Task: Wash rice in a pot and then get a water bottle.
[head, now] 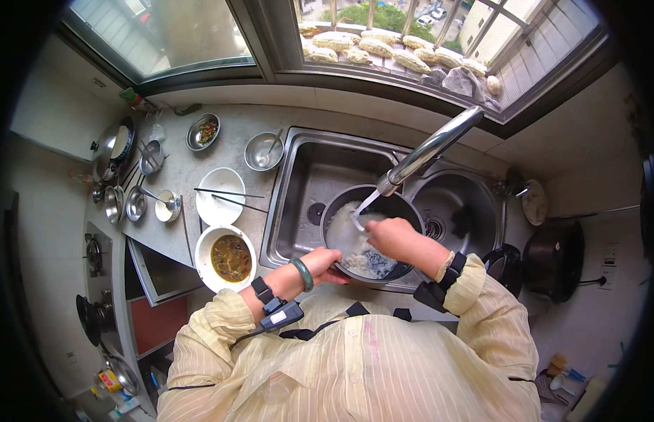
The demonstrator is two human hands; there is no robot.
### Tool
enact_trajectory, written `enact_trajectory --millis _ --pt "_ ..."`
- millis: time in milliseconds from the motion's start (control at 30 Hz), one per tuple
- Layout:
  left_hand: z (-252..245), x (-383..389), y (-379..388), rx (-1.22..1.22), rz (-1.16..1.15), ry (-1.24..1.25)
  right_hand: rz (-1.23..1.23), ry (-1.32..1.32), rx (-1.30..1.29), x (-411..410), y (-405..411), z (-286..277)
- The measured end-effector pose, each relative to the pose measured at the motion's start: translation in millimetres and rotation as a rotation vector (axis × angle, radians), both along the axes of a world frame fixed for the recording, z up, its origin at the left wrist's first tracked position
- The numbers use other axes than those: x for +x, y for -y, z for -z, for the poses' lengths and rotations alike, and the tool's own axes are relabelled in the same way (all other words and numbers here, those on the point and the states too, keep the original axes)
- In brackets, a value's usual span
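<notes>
A dark round pot (327, 232) rests over the sink, holding cloudy water and a whitish food like rice (358, 262). Water runs into it from the chrome faucet (432, 150). My left hand (323, 265) grips the pot's near left rim, thumb on top and fingers outside. Inside the pot, over the water, my right hand (387, 240) is closed around a pale, thin utensil (357, 222), perhaps a spoon; its lower end is hidden in the water.
Left of the sink stand a white bowl of brown soup (231, 258), a white bowl (220, 196) with chopsticks across it, a metal bowl (264, 151) with a spoon, and a metal bowl of chopped food (203, 132). A round basin (453, 205) lies right; a dark cooker (554, 262) stands beyond.
</notes>
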State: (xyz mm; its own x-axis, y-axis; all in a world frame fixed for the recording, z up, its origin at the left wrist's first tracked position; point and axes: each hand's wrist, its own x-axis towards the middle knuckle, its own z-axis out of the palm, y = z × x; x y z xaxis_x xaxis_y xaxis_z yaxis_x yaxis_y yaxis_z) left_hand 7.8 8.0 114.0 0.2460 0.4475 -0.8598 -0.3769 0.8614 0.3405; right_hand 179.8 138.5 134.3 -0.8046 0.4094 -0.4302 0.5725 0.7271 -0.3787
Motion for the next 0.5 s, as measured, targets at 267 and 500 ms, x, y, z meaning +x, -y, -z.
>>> enact_trajectory --millis 267,500 --pt "-6.7 -11.7 4.0 0.034 -0.108 0.023 -0.054 0.062 -0.009 40.0 -3.4 -48.0" --pt "12.1 -3.1 -1.4 0.063 -0.044 0.009 -0.016 0.153 0.281 23.0 -17.1 4.4"
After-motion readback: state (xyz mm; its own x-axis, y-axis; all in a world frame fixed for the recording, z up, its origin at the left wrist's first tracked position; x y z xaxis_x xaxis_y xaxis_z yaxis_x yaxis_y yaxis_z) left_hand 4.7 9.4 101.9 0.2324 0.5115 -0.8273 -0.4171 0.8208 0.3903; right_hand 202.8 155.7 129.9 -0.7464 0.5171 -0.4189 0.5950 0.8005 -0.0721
